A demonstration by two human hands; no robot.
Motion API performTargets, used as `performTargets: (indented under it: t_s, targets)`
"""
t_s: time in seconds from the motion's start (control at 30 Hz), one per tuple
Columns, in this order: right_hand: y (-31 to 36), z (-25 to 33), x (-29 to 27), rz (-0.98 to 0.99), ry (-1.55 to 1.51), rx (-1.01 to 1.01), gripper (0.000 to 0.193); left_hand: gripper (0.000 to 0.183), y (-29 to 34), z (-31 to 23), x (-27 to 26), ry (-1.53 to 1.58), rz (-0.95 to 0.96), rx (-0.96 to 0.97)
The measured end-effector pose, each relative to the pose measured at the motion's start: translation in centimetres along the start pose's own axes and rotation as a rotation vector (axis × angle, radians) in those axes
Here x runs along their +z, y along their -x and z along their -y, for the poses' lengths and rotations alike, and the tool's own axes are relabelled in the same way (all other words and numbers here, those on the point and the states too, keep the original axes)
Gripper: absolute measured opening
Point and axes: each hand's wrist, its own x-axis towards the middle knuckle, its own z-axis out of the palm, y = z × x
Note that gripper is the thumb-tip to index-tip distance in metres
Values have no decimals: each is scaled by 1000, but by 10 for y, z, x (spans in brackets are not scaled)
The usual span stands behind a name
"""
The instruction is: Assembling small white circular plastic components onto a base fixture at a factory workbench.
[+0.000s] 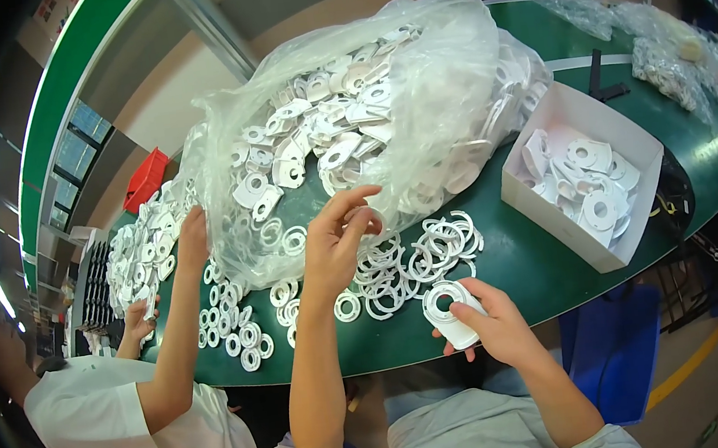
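Observation:
My right hand (499, 323) grips a white plastic part (451, 313), a flat plate with a round ring around a central hole, above the table's near edge. My left hand (336, 240) is raised over the table beside the clear plastic bag (447, 63), its fingers loosely bent and apart, with nothing visible in them. Beneath and to the right of it lies a heap of loose white rings (391, 273), some of them open like a C. Inside the bag are many similar white plates (356, 118).
On the right stands a white box (567, 227) holding white plates. Small rings (248, 334) lie left on the green table (488, 271). A co-worker (132, 409) sits at left by another pile (145, 248). A red bin (146, 179) stands behind; a blue crate (613, 354) is below.

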Motion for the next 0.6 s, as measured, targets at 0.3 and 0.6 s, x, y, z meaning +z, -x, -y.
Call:
performTargets:
  t_s: [0.3,0.6]
  targets:
    - [0,-3,-3,66,-106,31,29,11,32,-2,14,134,-78,-352]
    - [-2,-12,-2,169,-247,38,44,13,57,-8,41,-15,-11,-243]
